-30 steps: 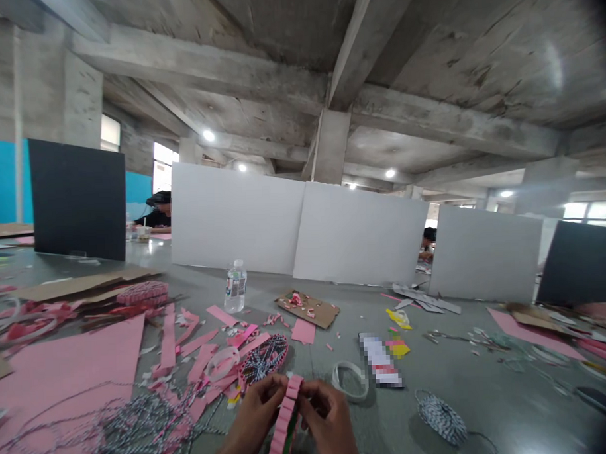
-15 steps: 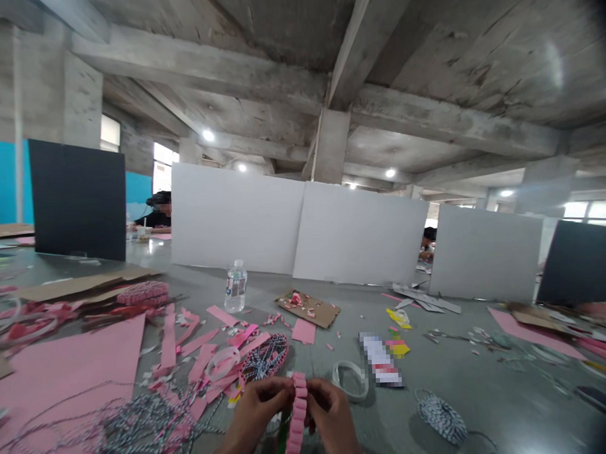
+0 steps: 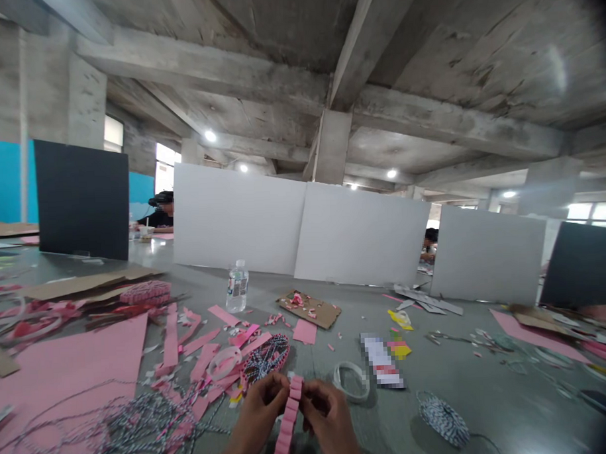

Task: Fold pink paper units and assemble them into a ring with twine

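Note:
Between my hands runs a pink pleated strip (image 3: 287, 426), its upper end pinched and the rest slanting down toward the bottom edge. My left hand (image 3: 262, 407) closes on the strip's upper left side with thumb and forefinger. From the other side my right hand (image 3: 325, 411) grips near the same end, fingers curled. A bit of white shows at the strip's tip. Just beyond my left hand lies an oval pink-edged piece wound with patterned cord (image 3: 266, 358). A roll of white tape (image 3: 351, 381) rests right of my right hand.
Loose patterned cord (image 3: 141, 418) and a pink sheet (image 3: 79, 374) spread across the left. A water bottle (image 3: 237, 287) stands before white panels (image 3: 238, 219). Cardboard with pink scraps (image 3: 310, 309) lies ahead; a wound cord bundle (image 3: 443, 417) sits at right. People are partly visible behind the panels.
The pink strip has tilted, its lower end swinging left. A green piece seen beside it earlier is no longer visible. Both hands stay closed at its upper end.

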The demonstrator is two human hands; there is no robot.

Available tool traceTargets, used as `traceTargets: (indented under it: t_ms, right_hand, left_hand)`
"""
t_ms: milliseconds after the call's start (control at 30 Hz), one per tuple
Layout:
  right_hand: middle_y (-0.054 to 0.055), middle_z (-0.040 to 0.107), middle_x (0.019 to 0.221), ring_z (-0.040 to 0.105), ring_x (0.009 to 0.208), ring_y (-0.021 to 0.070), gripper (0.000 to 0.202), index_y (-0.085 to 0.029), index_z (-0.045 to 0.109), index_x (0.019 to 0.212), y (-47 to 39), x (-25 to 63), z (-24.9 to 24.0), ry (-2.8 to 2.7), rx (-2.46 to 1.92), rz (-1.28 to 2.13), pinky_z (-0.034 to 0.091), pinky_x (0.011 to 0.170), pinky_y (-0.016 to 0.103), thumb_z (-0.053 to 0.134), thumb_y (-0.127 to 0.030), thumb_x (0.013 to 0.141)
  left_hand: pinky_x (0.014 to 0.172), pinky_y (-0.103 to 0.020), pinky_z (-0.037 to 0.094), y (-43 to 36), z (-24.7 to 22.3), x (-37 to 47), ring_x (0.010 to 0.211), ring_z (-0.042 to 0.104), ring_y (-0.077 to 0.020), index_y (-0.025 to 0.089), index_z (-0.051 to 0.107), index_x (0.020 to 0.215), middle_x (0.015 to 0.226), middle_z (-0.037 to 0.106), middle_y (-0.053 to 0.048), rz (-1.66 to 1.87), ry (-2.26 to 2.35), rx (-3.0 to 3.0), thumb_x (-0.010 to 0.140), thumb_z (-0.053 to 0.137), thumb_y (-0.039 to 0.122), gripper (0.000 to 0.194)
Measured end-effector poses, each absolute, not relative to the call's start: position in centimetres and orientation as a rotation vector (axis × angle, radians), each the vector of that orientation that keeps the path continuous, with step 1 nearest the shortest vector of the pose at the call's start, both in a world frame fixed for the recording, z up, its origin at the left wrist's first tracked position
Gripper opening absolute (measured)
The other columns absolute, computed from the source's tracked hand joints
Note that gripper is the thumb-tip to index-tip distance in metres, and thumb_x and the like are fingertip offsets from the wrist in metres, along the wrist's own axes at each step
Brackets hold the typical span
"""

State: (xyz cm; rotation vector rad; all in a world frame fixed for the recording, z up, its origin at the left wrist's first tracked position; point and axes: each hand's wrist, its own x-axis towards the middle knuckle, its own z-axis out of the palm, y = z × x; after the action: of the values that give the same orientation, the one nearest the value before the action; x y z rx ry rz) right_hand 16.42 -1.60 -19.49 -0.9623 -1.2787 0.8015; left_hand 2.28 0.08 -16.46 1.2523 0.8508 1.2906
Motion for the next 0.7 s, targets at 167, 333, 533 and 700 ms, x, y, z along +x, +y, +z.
traceTargets:
  t_ms: [167, 333, 533, 700]
  right_hand:
    - [0.009, 0.070, 0.075, 0.054, 0.051, 0.0195, 0.037, -0.026, 0.077, 0.085, -1.5, 16.9, -20.0, -1.350, -0.941, 0.906, 0.039, 0.045, 0.028, 0.068, -0.061, 0.083]
    - [0.009, 0.069, 0.073, 0.055, 0.050, 0.0189, 0.041, -0.021, 0.077, 0.084, -1.3, 16.9, -20.2, -1.323, -0.936, 0.917, 0.040, 0.045, 0.029, 0.071, -0.061, 0.079]
    - [0.006, 0.061, 0.055, 0.047, 0.041, 0.0192, 0.034, -0.028, 0.074, 0.071, -0.9, 16.6, -20.4, -1.138, -0.905, 0.949, 0.033, 0.040, 0.029, 0.071, -0.061, 0.074]
    - [0.007, 0.067, 0.064, 0.056, 0.051, 0.0219, 0.027, -0.024, 0.075, 0.073, -0.4, 17.5, -20.6, -1.211, -0.879, 1.080, 0.040, 0.044, 0.029, 0.073, -0.051, 0.073]
  left_hand:
    - [0.056, -0.021, 0.042, 0.2, -16.8, 2.3, 0.059, 0.056, -0.0143, 0.017, 0.065, 0.063, 0.058, 0.061, 0.002, 1.325, 0.870, 1.256, 0.058, 0.087, 0.054, 0.043]
    - [0.060, -0.024, 0.047, 0.1, -16.4, 2.3, 0.059, 0.061, -0.0166, 0.015, 0.069, 0.061, 0.056, 0.066, -0.001, 1.245, 0.848, 1.218, 0.053, 0.089, 0.056, 0.046]
    - [0.072, -0.034, 0.053, 0.3, -17.2, 2.2, 0.066, 0.066, -0.0233, 0.012, 0.079, 0.070, 0.064, 0.072, -0.007, 1.189, 0.812, 1.106, 0.048, 0.091, 0.058, 0.052]
    - [0.073, -0.033, 0.053, 0.2, -17.2, 2.2, 0.072, 0.067, -0.0253, 0.011, 0.082, 0.074, 0.066, 0.073, -0.008, 1.168, 0.820, 1.136, 0.056, 0.090, 0.052, 0.046]
